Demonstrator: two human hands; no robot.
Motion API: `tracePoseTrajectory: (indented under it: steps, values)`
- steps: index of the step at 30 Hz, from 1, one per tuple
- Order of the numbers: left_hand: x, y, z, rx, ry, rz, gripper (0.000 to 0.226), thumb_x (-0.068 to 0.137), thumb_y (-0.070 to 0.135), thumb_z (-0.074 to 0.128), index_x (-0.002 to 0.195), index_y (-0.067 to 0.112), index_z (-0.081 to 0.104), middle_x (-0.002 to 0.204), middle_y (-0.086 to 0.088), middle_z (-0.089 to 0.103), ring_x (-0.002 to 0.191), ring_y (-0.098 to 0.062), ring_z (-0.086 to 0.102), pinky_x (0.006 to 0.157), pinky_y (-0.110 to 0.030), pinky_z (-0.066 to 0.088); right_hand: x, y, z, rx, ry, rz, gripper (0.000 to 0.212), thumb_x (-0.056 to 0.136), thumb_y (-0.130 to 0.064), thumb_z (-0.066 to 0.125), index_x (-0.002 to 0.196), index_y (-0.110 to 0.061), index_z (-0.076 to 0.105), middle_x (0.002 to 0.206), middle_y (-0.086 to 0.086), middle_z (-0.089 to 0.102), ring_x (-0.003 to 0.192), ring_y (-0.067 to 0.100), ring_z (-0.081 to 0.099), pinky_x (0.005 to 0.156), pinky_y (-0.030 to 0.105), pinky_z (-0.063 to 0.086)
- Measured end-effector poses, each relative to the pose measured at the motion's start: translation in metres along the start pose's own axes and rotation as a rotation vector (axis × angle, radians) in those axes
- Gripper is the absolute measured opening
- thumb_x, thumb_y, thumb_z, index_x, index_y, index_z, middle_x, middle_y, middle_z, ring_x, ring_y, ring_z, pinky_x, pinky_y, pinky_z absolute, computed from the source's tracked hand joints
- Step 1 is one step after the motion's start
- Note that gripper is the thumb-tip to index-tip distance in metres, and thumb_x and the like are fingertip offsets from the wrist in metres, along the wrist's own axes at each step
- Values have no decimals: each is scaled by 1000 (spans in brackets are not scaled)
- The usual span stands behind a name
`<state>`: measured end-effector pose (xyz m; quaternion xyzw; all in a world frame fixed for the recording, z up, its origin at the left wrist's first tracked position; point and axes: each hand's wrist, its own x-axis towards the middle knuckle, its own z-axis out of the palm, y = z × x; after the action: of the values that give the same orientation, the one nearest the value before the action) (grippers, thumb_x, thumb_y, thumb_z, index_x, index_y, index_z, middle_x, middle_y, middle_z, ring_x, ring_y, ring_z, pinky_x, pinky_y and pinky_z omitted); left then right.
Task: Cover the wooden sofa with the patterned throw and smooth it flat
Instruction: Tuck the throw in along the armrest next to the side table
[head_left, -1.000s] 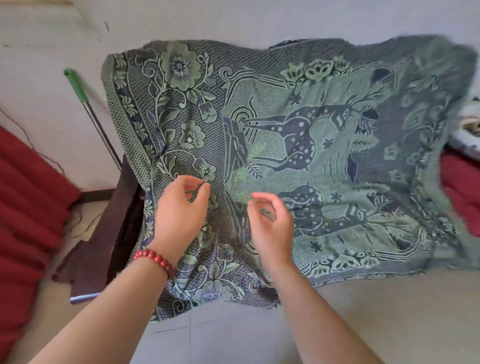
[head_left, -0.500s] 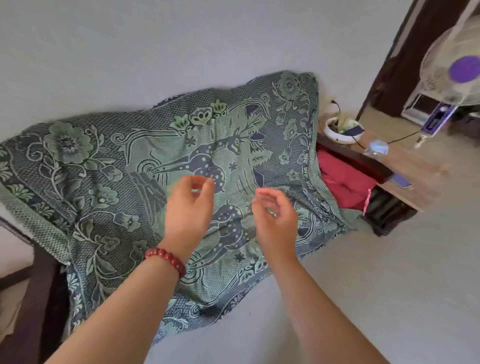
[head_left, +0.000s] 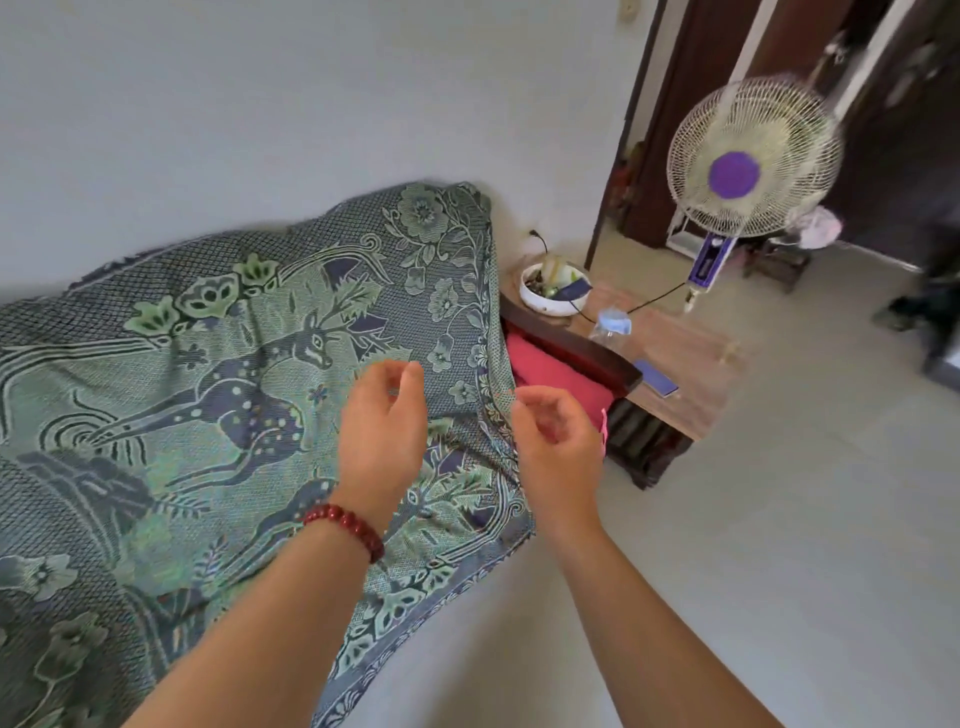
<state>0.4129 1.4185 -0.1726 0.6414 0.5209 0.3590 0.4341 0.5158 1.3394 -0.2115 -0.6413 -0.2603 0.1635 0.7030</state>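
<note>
The green and blue patterned throw (head_left: 208, 395) with deer and flowers lies draped over the wooden sofa, covering its back and seat and hanging down the front. Only the sofa's dark right armrest (head_left: 587, 348) and a red cushion (head_left: 550, 374) show past the throw's right edge. My left hand (head_left: 384, 426), with a red bead bracelet on the wrist, hovers above the throw with curled, parted fingers. My right hand (head_left: 558, 441) hovers at the throw's right edge, fingers loosely curled and holding nothing.
A low wooden side table (head_left: 675, 364) beside the sofa carries a white bowl (head_left: 553, 288), a plastic bottle (head_left: 613, 325) and a phone (head_left: 657, 378). A standing fan (head_left: 753, 161) is behind it, with a cable running to the table. Pale floor (head_left: 753, 545) spreads to the right.
The view has swung right along the sofa, from the throw's left end to its right end. Both hands stay raised over the throw and now sit near its right edge.
</note>
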Motion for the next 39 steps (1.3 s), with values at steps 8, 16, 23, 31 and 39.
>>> tracePoseTrajectory:
  steps: [8, 16, 23, 31, 39]
  values:
    - [76, 26, 81, -37, -25, 23, 29, 95, 40, 42, 109, 19, 57, 99, -1, 62, 89, -22, 60, 77, -36, 48, 115, 22, -10, -61, 12, -24, 7, 83, -9, 66, 88, -15, 68, 89, 1, 69, 81, 8, 63, 71, 13, 48]
    - [188, 53, 152, -43, 12, 8, 31, 95, 39, 42, 114, 18, 56, 95, 4, 59, 82, -11, 53, 72, -31, 43, 255, 39, 17, -74, -19, -24, 7, 83, -18, 71, 89, -17, 68, 91, -3, 70, 84, 7, 64, 78, 19, 50]
    - [259, 83, 192, -2, 37, 1, 32, 96, 40, 41, 115, 17, 56, 101, -4, 63, 81, -18, 56, 64, -27, 37, 344, 43, 27, -25, -53, 14, 6, 84, -16, 69, 90, -13, 67, 88, 1, 70, 83, 8, 64, 70, 12, 47]
    - [302, 89, 253, -11, 151, -93, 28, 95, 38, 44, 107, 16, 57, 77, 10, 52, 67, -6, 48, 59, -26, 34, 426, 68, 28, 58, -192, 52, 7, 85, -11, 67, 86, -19, 66, 91, 5, 70, 87, 10, 64, 69, 12, 46]
    - [315, 107, 327, -4, 330, -198, 24, 94, 39, 44, 104, 21, 56, 86, 7, 58, 76, -7, 52, 64, -27, 37, 508, 89, 7, 101, -401, 39, 12, 86, -8, 66, 85, -20, 65, 92, 10, 70, 84, 15, 65, 68, 11, 45]
